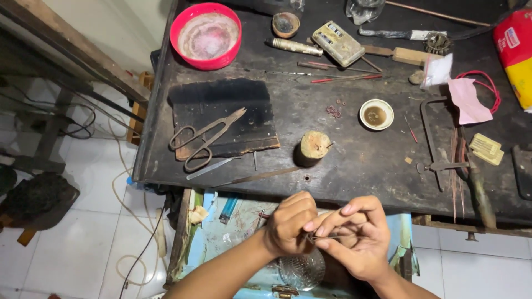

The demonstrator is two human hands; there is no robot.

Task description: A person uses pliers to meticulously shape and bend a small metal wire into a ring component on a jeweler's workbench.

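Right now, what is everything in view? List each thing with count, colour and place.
Workbench: one, black, centre.
Bowl: one, red, bench's far left.
Shears: one, rusty metal, on a dark pad.
Wooden stub: one, tan, bench front.
Small dish: one, white, right of centre.
Frame saw: one, dark metal, right.
Drawer: one, light blue, open under the bench.
Thin metal piece: one, dark, pinched between both hands.
Left hand, right hand: over the drawer.

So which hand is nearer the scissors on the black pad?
Left. The left hand is below and right of the scissors, out past the bench edge. The right hand sits farther right, meeting the left around a thin metal piece.
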